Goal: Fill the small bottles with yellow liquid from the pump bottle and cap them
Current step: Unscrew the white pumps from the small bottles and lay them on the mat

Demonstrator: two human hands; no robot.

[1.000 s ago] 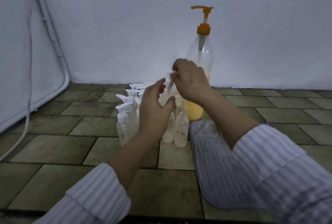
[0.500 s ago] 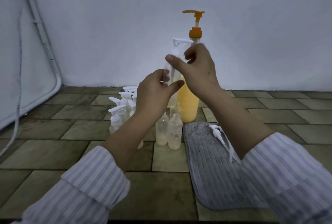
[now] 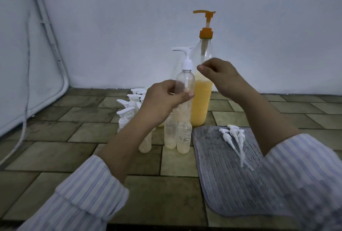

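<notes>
- Nearest the camera, two striped sleeves [image 3: 87, 190] reach forward over a floor [image 3: 55, 149] of worn, greenish-brown tiles laid in offset rows
- A grey ribbed mat [image 3: 227, 180] lies on the tiles at the right, with a few loose white pump caps [image 3: 234, 138] resting on its far part, their dip tubes pointing toward the camera
- Just left of the mat stand three uncapped small bottles [image 3: 184, 138], each with pale yellowish liquid in the bottom; further left and behind is a cluster of capped bottles [image 3: 129, 108] with white pump tops
- The left hand [image 3: 162, 99] has its grip clamped round the middle of a held small bottle [image 3: 185, 86], upright, raised above the standing ones, with a white pump cap [image 3: 186, 58] seated on its neck
- The right hand [image 3: 216, 75] hovers just right of that cap, thumb and fingers pinched together; whether they hold anything I cannot tell
- Behind the hands the large pump bottle [image 3: 200, 104] stands on the floor, about half full of yellow liquid, with an orange pump head [image 3: 205, 25]
- A plain pale wall [image 3: 259, 36] closes the scene; at far left a pale panel [image 3: 31, 67] with a rounded corner leans there, and a cord [image 3: 26, 101] hangs down to the floor
</notes>
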